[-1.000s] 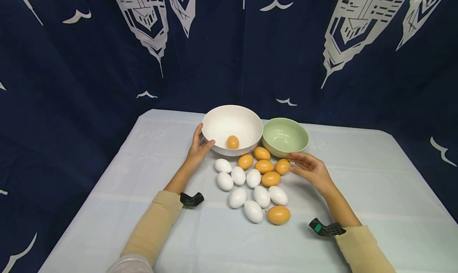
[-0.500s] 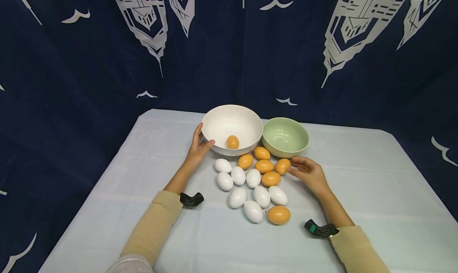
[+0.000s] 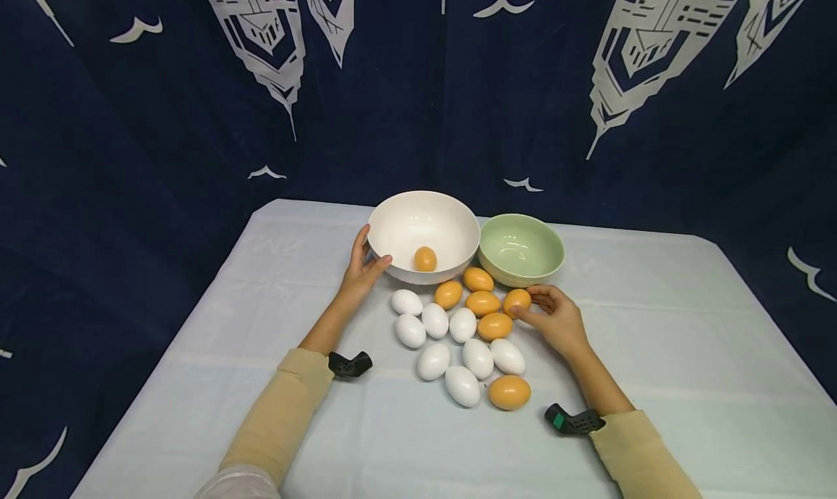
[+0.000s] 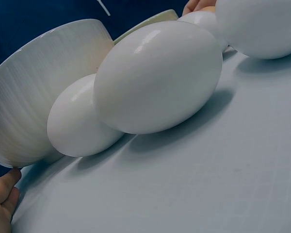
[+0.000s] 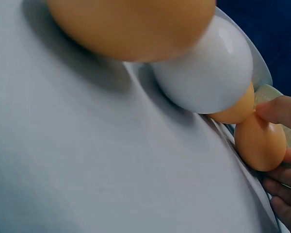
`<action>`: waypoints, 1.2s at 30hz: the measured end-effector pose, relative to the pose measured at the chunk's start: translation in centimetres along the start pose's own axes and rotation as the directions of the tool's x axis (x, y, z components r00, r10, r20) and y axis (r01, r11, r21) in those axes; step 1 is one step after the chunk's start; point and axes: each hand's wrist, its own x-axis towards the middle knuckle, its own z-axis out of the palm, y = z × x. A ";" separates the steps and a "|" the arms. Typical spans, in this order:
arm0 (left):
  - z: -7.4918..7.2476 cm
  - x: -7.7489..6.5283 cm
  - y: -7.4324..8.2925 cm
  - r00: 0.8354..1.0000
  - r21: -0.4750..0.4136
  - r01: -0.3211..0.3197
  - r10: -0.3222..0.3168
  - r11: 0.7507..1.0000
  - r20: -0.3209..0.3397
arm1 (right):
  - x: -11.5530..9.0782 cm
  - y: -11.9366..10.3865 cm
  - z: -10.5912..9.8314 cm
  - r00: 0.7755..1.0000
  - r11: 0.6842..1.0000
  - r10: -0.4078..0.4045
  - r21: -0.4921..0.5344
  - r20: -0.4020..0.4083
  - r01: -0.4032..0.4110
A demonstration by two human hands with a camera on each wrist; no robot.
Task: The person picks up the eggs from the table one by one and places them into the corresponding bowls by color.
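Note:
My left hand (image 3: 358,275) holds the side of a large white bowl (image 3: 454,226), thumb at the front and fingers around its left. One brown egg (image 3: 425,259) lies inside that bowl. With thumb and fingers, my right hand (image 3: 559,323) pinches another brown egg (image 3: 518,298), just in front of a green bowl (image 3: 516,245). In the right wrist view the thumb presses on top of this egg (image 5: 259,143), and the other fingers are under and beside it. The left wrist view has fingertips (image 4: 5,187) at the base of the white bowl (image 4: 48,63).
Several brown eggs (image 3: 482,303) cluster in front of the bowls, with several white eggs (image 3: 434,362) nearer to me. A single brown egg (image 3: 510,393) sits closest on the pale tablecloth (image 3: 366,441). Behind the table hangs a dark blue patterned curtain (image 3: 405,107).
My right hand has moved left from beside the green bowl, and its thumb and fingers have closed on the brown egg. The left hand stays on the white bowl.

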 end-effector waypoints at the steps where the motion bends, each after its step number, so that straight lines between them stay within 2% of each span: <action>1: 0.0 0.0 0.0 1.000 0.001 0.000 0.000 1.000 0.000 | 0.0 0.0 0.1 1.000 1.000 0.005 0.002 -0.002 -0.005; 14: 0.0 0.0 0.1 1.000 -0.017 0.004 -0.003 1.000 0.007 | -0.3 -0.2 0.6 1.000 0.999 0.010 -0.043 -0.024 -0.011; 21: 0.1 0.0 0.1 1.000 0.023 0.015 -0.014 1.000 -0.006 | -0.3 -0.2 1.0 0.998 0.999 0.008 -0.037 -0.057 -0.010; 29: 0.1 0.0 0.2 1.000 0.013 0.018 -0.018 1.000 -0.007 | -0.3 0.0 1.5 0.995 0.998 -0.054 -0.045 -0.081 0.050; 36: 0.0 0.1 0.0 1.000 0.017 0.011 -0.011 1.000 -0.004 | -0.4 0.2 1.5 0.991 0.995 -0.096 -0.008 -0.092 0.095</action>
